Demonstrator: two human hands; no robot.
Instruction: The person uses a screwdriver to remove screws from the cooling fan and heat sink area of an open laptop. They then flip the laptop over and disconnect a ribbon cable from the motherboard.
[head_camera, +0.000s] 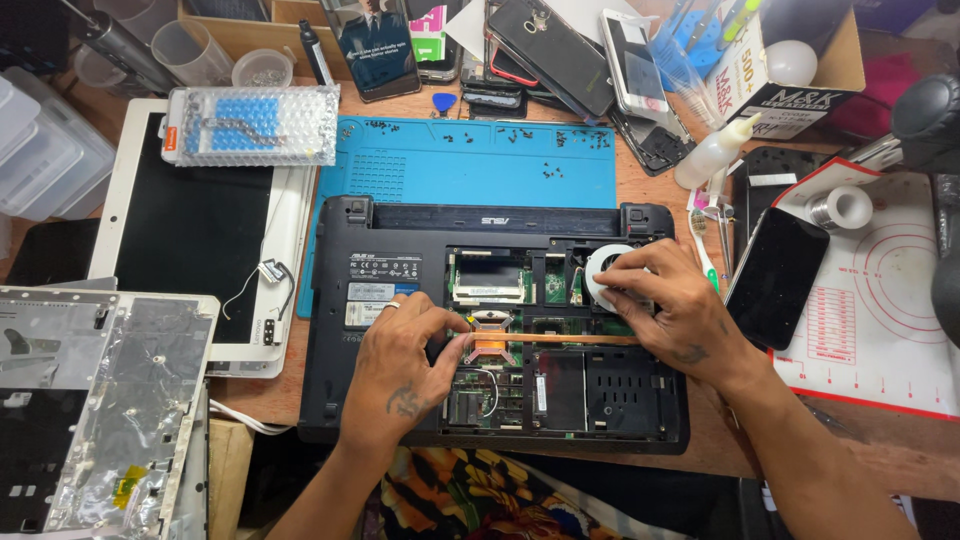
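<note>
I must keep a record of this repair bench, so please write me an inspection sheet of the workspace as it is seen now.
Surface: wooden bench with a blue repair mat; small dark screws lie scattered on the mat.
Job's things: black laptop lies bottom up, cover off; copper heat pipe and round fan exposed.
Clutter: several phones, a white squeeze bottle, a clear parts case, a white-framed screen panel, a silvery inner cover.
Grippers: left hand rests on the copper plate end; right hand grips the fan.
Cables: thin white wire on the screen panel.
Surroundings: cardboard box, patterned cloth below.
</note>
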